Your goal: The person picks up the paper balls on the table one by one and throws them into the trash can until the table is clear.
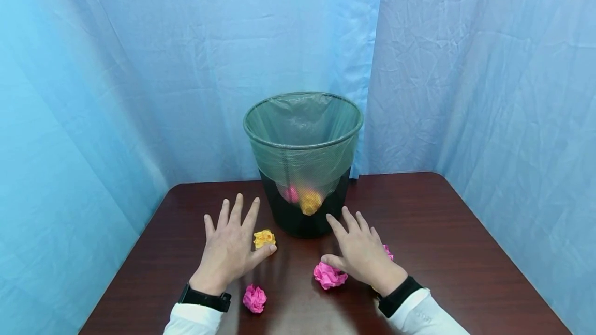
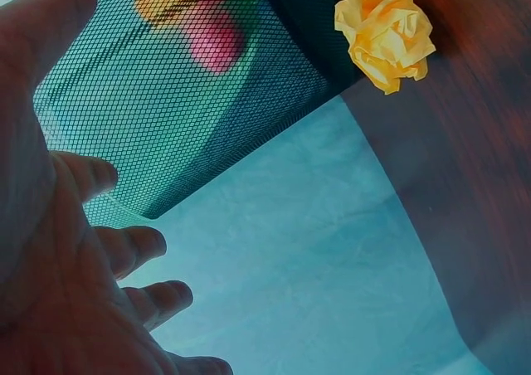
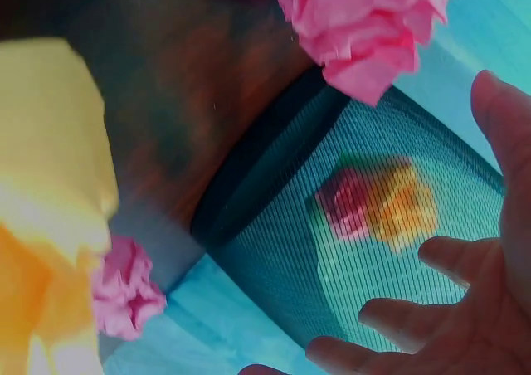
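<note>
My left hand point(image 1: 229, 249) is spread with straight fingers and holds nothing. Its thumb lies right by a crumpled yellow paper ball point(image 1: 264, 238), which the left wrist view shows apart from the palm. On the other side, my right hand point(image 1: 363, 255) also has its fingers extended, with its thumb over a crumpled pink paper ball point(image 1: 329, 276). Another pink paper ball point(image 1: 388, 252) is mostly hidden behind that hand. Close to the right wrist camera is a yellow paper ball point(image 3: 50, 159), nearly covered by the wrist in the head view. A smaller pink paper ball point(image 1: 254, 299) lies between the forearms.
Beyond the hands stands a black mesh wastebasket point(image 1: 298, 226) lined with a translucent bag. Yellow and pink paper balls point(image 1: 310, 201) show through its wall. The dark wooden table point(image 1: 465, 252) is enclosed by light blue curtains point(image 1: 186, 66).
</note>
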The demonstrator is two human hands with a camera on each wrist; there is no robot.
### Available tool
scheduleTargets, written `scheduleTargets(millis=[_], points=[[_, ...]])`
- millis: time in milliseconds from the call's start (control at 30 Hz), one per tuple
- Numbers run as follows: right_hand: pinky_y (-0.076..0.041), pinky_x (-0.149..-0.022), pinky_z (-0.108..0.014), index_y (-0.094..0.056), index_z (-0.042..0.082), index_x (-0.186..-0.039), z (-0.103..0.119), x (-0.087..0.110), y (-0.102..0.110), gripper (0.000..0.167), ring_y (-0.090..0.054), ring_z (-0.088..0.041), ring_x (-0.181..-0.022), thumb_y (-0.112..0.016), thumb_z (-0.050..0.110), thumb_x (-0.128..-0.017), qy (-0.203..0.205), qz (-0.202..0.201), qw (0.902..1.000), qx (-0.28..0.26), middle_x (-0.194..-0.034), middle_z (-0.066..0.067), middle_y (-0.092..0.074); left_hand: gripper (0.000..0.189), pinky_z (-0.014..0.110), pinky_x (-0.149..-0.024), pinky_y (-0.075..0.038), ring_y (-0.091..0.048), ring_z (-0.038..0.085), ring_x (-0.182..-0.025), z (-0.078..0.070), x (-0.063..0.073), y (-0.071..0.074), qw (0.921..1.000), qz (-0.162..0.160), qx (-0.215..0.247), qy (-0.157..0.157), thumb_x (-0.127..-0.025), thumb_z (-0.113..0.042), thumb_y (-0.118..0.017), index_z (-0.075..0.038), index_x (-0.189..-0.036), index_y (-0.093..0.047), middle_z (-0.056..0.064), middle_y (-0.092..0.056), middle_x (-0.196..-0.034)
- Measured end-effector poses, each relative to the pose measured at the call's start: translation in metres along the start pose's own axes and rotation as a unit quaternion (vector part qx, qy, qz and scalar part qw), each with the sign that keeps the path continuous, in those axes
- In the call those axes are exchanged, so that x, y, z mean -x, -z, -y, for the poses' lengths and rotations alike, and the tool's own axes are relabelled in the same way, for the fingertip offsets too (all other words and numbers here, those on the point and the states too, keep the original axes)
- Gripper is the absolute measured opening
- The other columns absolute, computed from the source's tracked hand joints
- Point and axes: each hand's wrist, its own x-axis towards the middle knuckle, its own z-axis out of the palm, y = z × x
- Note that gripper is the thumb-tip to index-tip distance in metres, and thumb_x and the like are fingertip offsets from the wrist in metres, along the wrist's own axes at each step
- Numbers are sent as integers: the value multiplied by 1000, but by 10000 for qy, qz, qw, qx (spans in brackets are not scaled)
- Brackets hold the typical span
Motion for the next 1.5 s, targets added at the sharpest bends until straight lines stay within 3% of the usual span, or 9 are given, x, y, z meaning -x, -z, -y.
scheduleTargets(millis=[767, 1000, 1300, 1500], points=[[-50, -99, -72, -43, 26, -160, 16, 10, -28, 99, -43, -52, -143, -84, 62, -78, 150, 908, 9947, -458, -168, -19, -32, 107, 85, -109, -23, -27, 53, -153, 1, 1, -4, 9998, 172, 65, 31, -81, -76, -70, -19, -165, -35, 24, -31, -168], [-54, -92, -69, -51, 24, -155, 16, 12, -30, 92, -52, -51, -135, -88, 55, -77, 254, 1128, 9920, -503, -165, -21, -37, 107, 85, -109, -23, -27, 53, -153, 2, 2, -7, 9998, 175, 43, 34, -81, -76, -70, -20, -164, -35, 24, -32, -167], [-48, -103, -68, -59, 21, -147, 15, 11, -28, 79, -56, -48, -132, -90, 46, -78, 363, 1396, 9888, -384, -157, -22, -48, 107, 85, -109, -23, -27, 53, -153, 2, 3, -8, 9997, 229, 18, 34, -82, -77, -69, -20, -165, -34, 24, -32, -167], [-53, -100, -64, -65, 21, -140, 15, 12, -30, 68, -61, -40, -129, -91, 38, -79, 450, 1329, 9899, -200, -147, -19, -58, 107, 85, -110, -21, -26, 53, -153, 3, 2, -8, 9996, 267, 56, 43, -82, -77, -70, -20, -165, -33, 24, -31, -168]])
